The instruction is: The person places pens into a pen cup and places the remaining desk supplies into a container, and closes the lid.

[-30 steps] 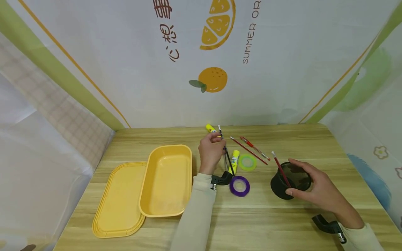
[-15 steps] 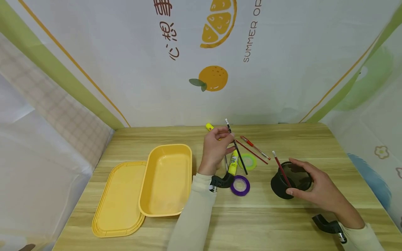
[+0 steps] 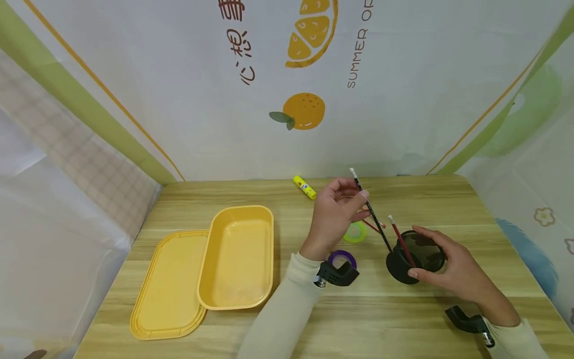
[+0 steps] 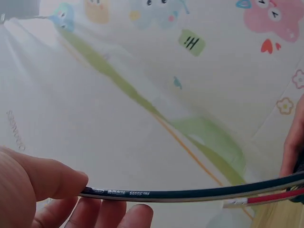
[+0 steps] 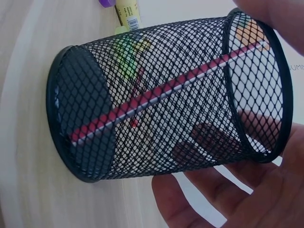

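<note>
My left hand (image 3: 334, 214) pinches a black pencil (image 3: 374, 219) near its white eraser end, between thumb and fingers. The pencil slants down to the right, its lower end overlapping the left side of a black mesh pencil cup (image 3: 396, 268) in the head view. Around that cup my right hand (image 3: 459, 271) curls its thumb and fingers, gripping near the rim. One red pencil (image 5: 166, 90) leans inside the cup, its white end up at the rim. In the left wrist view, the held black pencil (image 4: 190, 192) runs just above the red pencil (image 4: 278, 195).
A yellow box (image 3: 235, 254) and its lid (image 3: 168, 286) lie at left. One yellow glue stick (image 3: 305, 187) lies at the back, another glue stick (image 5: 127, 13) beyond the cup. Green tape (image 3: 355, 233) and purple tape (image 3: 336, 257) lie mid-table, near red writing tools partly behind my left hand.
My left hand has lifted the black pencil from among the loose stationery and carried it right to the cup. My right hand and the cup have stayed put.
</note>
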Demonstrator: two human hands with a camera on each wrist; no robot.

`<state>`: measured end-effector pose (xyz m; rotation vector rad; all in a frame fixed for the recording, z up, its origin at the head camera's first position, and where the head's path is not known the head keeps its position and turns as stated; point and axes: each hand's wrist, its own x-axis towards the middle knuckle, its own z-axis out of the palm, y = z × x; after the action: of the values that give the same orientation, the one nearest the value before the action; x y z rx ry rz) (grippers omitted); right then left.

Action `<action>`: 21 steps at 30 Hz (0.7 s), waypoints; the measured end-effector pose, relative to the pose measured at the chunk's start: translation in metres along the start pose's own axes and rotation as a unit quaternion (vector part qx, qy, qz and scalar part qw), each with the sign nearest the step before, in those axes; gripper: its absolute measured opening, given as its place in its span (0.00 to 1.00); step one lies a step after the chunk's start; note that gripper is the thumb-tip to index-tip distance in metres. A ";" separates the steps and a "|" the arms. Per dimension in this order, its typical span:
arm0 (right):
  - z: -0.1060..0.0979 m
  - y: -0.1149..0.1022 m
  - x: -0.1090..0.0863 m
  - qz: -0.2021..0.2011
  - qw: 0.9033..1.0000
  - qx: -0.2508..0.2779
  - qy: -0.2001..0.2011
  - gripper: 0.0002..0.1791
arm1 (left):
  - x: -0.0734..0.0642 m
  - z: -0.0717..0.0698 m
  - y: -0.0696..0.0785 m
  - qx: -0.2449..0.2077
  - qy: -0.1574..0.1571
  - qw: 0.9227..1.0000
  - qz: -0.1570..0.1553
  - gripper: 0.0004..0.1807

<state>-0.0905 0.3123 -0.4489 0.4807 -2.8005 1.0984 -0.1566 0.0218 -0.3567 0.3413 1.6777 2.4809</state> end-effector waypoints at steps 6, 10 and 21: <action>0.000 0.001 0.000 -0.006 1.000 0.012 0.004 0.52 | -0.004 0.015 -0.001 -0.007 -0.032 0.999 0.003 0.12; 0.000 0.001 -0.001 -0.009 1.000 0.018 0.008 0.52 | -0.005 0.023 -0.007 0.006 -0.044 0.999 0.002 0.12; 0.001 -0.001 0.000 -0.012 1.000 0.018 0.010 0.53 | -0.009 0.037 -0.034 0.040 -0.051 0.998 -0.004 0.13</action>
<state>-0.0904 0.3105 -0.4491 0.5022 -2.7543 1.1455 -0.1388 0.0657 -0.3755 0.4598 1.7367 2.3517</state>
